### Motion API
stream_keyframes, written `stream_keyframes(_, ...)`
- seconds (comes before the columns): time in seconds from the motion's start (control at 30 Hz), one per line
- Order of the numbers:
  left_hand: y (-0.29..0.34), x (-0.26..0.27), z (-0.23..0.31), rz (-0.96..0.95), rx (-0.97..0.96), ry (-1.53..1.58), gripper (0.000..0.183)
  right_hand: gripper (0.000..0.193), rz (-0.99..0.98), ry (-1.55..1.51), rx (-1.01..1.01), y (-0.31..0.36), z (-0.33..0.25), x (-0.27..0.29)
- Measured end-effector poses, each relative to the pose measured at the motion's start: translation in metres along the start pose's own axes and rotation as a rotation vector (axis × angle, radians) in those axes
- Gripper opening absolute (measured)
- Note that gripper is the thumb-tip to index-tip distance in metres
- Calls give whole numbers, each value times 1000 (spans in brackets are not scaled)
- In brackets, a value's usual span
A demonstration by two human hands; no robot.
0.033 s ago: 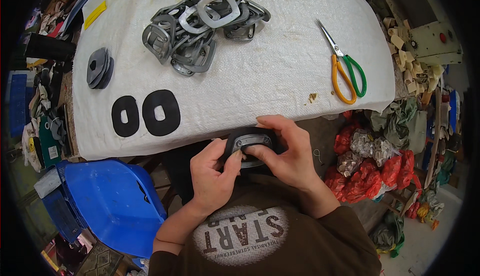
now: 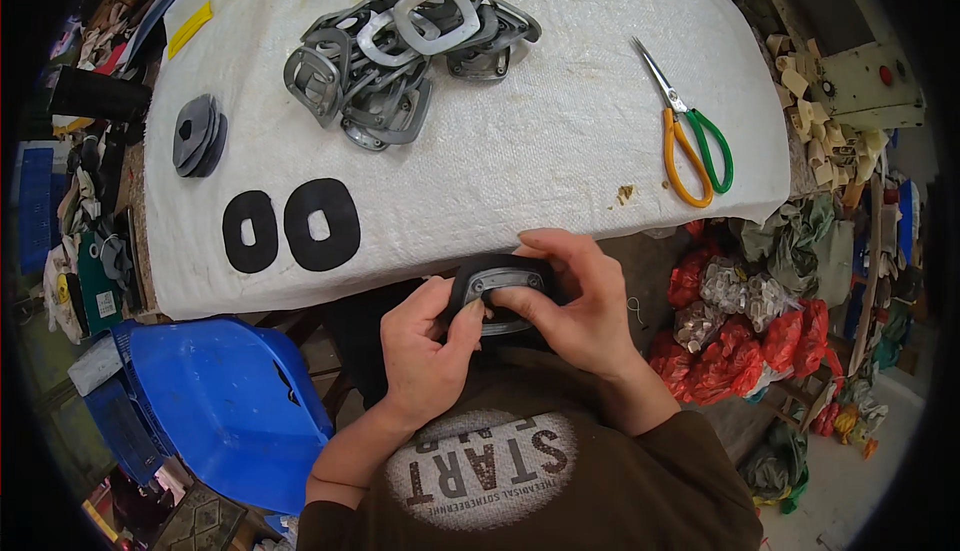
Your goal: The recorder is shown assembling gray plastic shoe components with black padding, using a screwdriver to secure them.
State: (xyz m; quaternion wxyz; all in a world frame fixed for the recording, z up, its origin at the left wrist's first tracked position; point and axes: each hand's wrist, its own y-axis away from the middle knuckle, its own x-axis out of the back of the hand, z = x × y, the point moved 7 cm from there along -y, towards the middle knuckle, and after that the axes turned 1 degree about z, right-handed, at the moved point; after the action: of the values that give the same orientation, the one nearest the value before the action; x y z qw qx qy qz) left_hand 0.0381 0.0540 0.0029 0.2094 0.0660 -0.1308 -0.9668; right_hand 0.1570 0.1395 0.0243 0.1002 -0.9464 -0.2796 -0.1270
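Just off the table's near edge, both my hands hold a grey, rounded metal frame (image 2: 510,278) with a black soft cover (image 2: 466,281) around its far side. My left hand (image 2: 425,336) pinches the left end, thumb against the inner edge. On the right end, the thumb of my right hand (image 2: 580,301) presses into the opening while its fingers curl over the far side. My fingers hide part of the frame. Two black ring-shaped pads, a smaller one (image 2: 233,233) and a larger one (image 2: 340,226), lie flat at the table's near left.
A heap of similar grey frames (image 2: 405,116) lies mid-table on the white woven cloth (image 2: 560,141). Scissors (image 2: 684,141) with orange and green handles rest at right. Stacked grey pads (image 2: 197,138) and a yellow strip (image 2: 191,29) are left. Below stand a blue tub (image 2: 220,401) and red bags (image 2: 735,356).
My right hand has shifted very slightly to the right, still gripping the frame. Everything else looks the same.
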Motion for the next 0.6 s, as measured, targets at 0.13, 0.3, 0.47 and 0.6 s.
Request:
stream_keyframes(0.13,1,-4,-1,-79,66,-13,17,50,7,-167,-128,2,9,1)
stream_keyframes(0.3,-2,-3,0,-27,98,95,11,48,-36,-334,-177,-3,15,6)
stream_keyframes(0.47,-3,7,-3,10,57,68,11,34,437,193,62,-19,18,88)
stream_keyframes(0.6,-4,12,-2,46,61,86,12,30,607,1004,191,-35,31,149)
